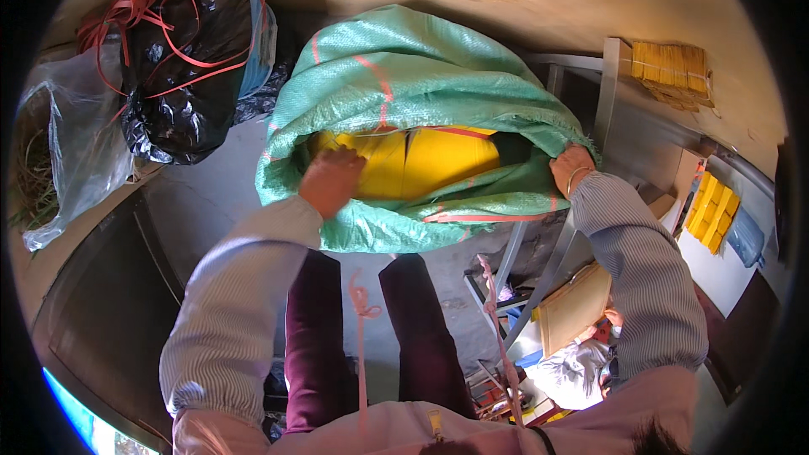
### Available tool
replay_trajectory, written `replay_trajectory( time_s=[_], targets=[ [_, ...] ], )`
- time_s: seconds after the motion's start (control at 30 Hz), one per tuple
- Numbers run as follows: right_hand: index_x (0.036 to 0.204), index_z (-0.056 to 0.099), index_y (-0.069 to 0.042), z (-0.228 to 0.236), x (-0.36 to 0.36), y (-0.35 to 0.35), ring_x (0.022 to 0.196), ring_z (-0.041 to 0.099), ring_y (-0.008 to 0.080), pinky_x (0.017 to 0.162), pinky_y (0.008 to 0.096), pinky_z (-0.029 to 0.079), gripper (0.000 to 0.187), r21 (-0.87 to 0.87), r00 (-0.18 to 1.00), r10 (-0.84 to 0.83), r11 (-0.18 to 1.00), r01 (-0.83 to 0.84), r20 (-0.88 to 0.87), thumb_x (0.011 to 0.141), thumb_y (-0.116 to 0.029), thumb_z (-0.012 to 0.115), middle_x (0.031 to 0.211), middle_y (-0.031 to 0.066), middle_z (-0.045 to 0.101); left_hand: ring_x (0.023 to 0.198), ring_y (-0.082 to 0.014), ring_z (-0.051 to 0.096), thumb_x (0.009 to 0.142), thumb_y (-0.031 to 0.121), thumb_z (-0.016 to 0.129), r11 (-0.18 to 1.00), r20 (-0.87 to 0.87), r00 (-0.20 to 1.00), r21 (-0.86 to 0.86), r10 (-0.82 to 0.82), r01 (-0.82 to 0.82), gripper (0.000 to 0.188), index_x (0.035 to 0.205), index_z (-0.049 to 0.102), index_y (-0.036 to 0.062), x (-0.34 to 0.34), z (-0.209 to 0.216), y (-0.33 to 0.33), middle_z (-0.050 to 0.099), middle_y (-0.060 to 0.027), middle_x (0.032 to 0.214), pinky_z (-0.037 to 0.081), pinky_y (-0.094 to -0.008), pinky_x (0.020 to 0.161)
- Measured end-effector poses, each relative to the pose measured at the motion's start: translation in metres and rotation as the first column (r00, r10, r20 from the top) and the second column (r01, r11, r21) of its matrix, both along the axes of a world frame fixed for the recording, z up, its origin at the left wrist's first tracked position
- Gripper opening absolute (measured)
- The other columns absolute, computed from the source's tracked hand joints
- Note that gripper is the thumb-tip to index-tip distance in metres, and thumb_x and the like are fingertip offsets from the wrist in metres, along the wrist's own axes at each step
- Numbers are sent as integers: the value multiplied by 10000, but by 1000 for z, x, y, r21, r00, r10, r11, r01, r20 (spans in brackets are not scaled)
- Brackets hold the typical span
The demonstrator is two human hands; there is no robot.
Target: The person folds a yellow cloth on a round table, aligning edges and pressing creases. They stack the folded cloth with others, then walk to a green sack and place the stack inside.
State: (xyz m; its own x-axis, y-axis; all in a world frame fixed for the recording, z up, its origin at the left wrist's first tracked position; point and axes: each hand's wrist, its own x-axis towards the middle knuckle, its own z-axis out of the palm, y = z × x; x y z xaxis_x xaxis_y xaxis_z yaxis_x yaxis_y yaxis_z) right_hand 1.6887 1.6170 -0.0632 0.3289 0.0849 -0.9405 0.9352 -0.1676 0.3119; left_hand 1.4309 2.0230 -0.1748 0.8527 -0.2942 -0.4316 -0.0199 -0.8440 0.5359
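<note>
A large green woven sack (421,76) with red stripes stands in front of my legs, its mouth spread wide. Inside it lie bright yellow stacks or packs (451,164), side by side with a dark gap between them. My right hand (573,170) has its fingers closed round the sack's rim on the right. At the left side of the mouth, my left hand (334,180) is over the rim and the edge of the yellow contents. It is blurred, and its fingers are partly hidden, so I cannot tell whether it holds anything.
Back left are a black plastic bag (181,76) with red strapping (139,8) and a clear plastic bag (84,135). On the right, a metal frame (608,93) stands near yellow bundles (672,67). Another person's light sleeve (573,375) shows lower right, beside a cardboard sheet (573,307).
</note>
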Motion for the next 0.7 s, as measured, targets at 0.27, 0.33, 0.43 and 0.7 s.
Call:
replay_trajectory(
  time_s=[0.27,0.33,0.43,0.7],
  targets=[
    [1653,411,-163,21,29,41,1152,695,332,969,423,546,810,167,983,-168,974,155,70,950,-388,745,1017,108,809,1189,-379,606,913,328,759,941,-21,1000,-337,7,-13,674,1492,542,58,-57,19,-168,635,-171,1286,474,-519,985],
    [1665,342,-160,22,29,55,1112,703,348,930,432,557,909,293,974,-215,938,185,76,897,-346,791,1003,127,802,1163,-343,625,904,326,754,940,-134,977,-322,-166,116,638,1464,566,87,-78,17,-183,669,-126,1199,482,-499,981],
    [1642,316,-135,9,14,85,1110,700,377,933,470,560,937,568,943,-334,778,269,10,854,-275,804,1080,169,786,1154,-352,644,903,327,753,932,-210,945,-317,-251,177,504,1352,659,119,-100,16,-175,678,-123,1168,519,-503,928],
    [1194,689,-41,-99,-43,192,892,763,287,815,403,596,404,655,543,-491,-78,751,-681,929,-316,820,1049,140,779,821,-379,731,980,209,632,805,-269,877,-355,399,-475,245,1174,749,115,-31,7,-24,759,-220,1026,596,-452,763]
  ],
)
